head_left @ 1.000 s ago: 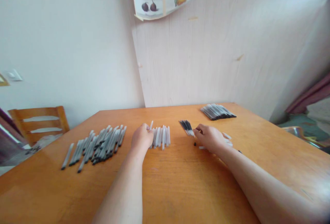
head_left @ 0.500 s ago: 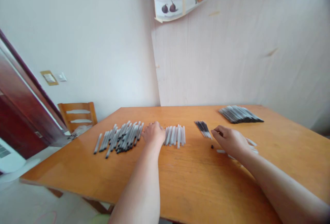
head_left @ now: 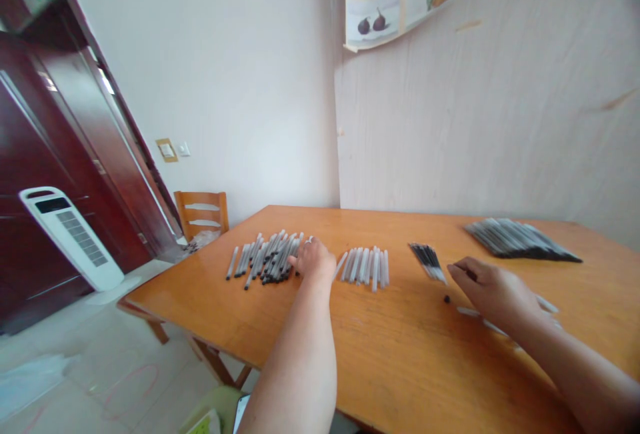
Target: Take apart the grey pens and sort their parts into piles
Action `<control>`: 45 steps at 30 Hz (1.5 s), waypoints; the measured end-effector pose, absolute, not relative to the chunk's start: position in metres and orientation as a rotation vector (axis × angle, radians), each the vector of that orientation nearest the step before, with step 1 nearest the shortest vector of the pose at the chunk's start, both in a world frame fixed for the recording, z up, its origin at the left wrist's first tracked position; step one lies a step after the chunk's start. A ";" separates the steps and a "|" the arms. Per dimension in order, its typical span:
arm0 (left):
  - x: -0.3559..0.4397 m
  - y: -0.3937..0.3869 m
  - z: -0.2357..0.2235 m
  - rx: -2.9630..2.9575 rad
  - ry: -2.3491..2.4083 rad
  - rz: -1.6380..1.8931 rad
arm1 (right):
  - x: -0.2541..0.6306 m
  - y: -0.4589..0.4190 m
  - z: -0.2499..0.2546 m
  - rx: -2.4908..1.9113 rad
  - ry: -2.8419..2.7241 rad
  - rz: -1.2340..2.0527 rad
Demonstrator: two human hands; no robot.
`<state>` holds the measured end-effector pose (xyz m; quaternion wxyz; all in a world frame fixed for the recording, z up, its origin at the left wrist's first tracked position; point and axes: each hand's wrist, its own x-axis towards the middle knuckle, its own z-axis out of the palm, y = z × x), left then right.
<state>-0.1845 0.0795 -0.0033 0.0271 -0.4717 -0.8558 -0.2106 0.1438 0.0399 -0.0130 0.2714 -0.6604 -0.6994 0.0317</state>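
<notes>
My left hand [head_left: 315, 259] reaches over the right edge of a pile of translucent pen barrels with black ends [head_left: 257, 261]. Its visible fingers are spread towards the pile, and some fingertips are hidden. To its right lies a row of whitish pen caps or tubes [head_left: 367, 266]. My right hand [head_left: 495, 287] is curled closed above the table; what its fingers pinch, if anything, is hidden. Beside it lie a small bundle of dark-and-clear refills [head_left: 427, 262] and a small black piece [head_left: 447, 299]. Whitish clear pieces [head_left: 467, 312] show partly beneath the right hand.
A larger stack of clear, black-ended pens [head_left: 523, 239] lies at the back right of the wooden table [head_left: 395, 354]. A wooden chair [head_left: 201, 213] stands behind the far left corner. A white upright fan or heater [head_left: 75, 237] stands on the floor at left.
The view has turned left, shifting everything rightwards. My left hand has moved left, from the gap beside the pile onto its right edge, with fingers more spread. My right hand stays curled near the refills.
</notes>
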 end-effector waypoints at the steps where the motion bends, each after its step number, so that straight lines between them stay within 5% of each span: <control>1: -0.185 0.079 -0.003 -1.462 -2.634 -0.647 | 0.144 0.040 -0.012 -1.793 -1.907 0.108; 35: -0.191 0.076 -0.004 -1.436 -2.607 -0.535 | 0.133 0.033 0.000 -1.679 -1.906 0.126; 45: -0.118 0.051 0.024 -2.169 -1.698 -1.146 | 0.117 0.029 0.008 -1.323 -1.442 0.748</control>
